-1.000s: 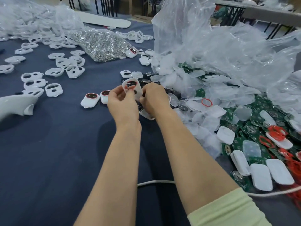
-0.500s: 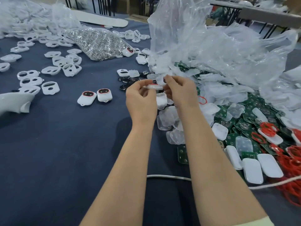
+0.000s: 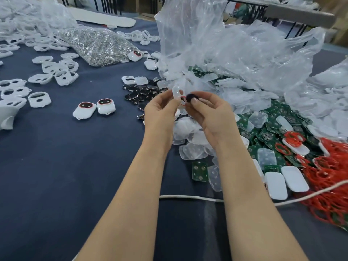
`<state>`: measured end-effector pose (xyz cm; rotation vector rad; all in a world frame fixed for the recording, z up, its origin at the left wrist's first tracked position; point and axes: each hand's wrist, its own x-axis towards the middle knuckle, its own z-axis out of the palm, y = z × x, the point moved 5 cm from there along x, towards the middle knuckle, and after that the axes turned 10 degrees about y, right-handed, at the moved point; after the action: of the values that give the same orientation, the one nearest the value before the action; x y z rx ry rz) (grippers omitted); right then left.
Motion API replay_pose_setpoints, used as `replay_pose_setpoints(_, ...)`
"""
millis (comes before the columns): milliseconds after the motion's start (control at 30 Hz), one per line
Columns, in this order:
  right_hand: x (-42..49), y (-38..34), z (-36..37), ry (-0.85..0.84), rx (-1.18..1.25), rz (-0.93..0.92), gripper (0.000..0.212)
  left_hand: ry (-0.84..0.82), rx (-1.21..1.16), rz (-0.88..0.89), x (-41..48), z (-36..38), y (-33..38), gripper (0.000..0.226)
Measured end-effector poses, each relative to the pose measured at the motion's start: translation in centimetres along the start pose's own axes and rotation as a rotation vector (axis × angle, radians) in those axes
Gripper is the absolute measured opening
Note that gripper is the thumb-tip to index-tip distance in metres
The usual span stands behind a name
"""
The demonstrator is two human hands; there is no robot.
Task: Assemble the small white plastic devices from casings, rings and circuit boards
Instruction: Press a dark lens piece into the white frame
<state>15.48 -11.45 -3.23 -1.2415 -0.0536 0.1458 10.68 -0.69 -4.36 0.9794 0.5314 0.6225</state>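
Note:
My left hand [image 3: 160, 112] holds a white casing [image 3: 177, 94] upright by its edge, a red ring showing at its lower rim. My right hand [image 3: 209, 112] pinches a small dark round button piece [image 3: 189, 97] right beside the casing. Both hands hover above the dark blue table [image 3: 75, 166]. Two finished white devices [image 3: 94, 108] with red rings lie to the left. Green circuit boards [image 3: 263, 132] and clear membranes [image 3: 192, 151] are heaped at the right. Red rings [image 3: 331, 178] pile up at the far right.
Empty white casings [image 3: 39, 99] are strewn over the left side. A bag of metal parts [image 3: 98, 46] lies at the back. Crumpled clear plastic bags [image 3: 235, 49] rise behind the hands. Dark button pieces [image 3: 139, 93] lie ahead. A white cord [image 3: 188, 197] crosses the table near my forearms.
The casing went from lying flat between both hands to standing upright in my left hand. My right hand now pinches a dark button piece beside it.

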Motion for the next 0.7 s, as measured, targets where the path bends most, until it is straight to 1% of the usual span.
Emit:
replay_pose_setpoints(100,-0.1,-0.2,0.1,0.008,-0.012,-0.031,0.016,-0.039,-0.187,-0.106,0.1,0.1,-0.1,0.016)
replay_pose_setpoints(167,-0.2,-0.4,-0.1,0.040,-0.056,-0.061,0.015,-0.075,-0.238,-0.130,0.0,0.3,-0.2,0.012)
replay_pose_setpoints(233,-0.2,-0.6,-0.5,0.092,-0.104,-0.089,0.015,-0.078,-0.141,-0.108,0.0,0.3,-0.3,0.011)
replay_pose_setpoints(300,-0.2,-0.7,-0.9,0.149,-0.140,-0.102,0.017,-0.061,0.002,-0.046,0.1,0.1,-0.4,0.013)
replay_pose_setpoints(367,-0.2,-0.8,-1.2,0.181,-0.152,-0.096,0.018,-0.053,0.069,0.026,0.2,0.0,-0.2,0.019)
replay_pose_setpoints(467,-0.1,-0.9,-1.3,0.192,-0.149,-0.090,0.018,-0.033,0.138,0.107,0.2,-0.3,0.0,0.026)
replay_pose_setpoints(600,0.0,-0.8,-1.3,0.186,-0.135,-0.092,0.015,-0.002,0.194,0.125,0.2,-0.3,0.0,0.031)
replay_pose_setpoints(633,0.0,-0.7,-1.2,0.174,-0.116,-0.084,0.013,0.018,0.214,0.131,0.2,-0.3,0.0,0.030)
replay_pose_setpoints(700,0.1,-0.6,-0.9,0.154,-0.074,-0.065,0.010,0.041,0.287,0.171,0.3,-0.3,-0.1,0.022)
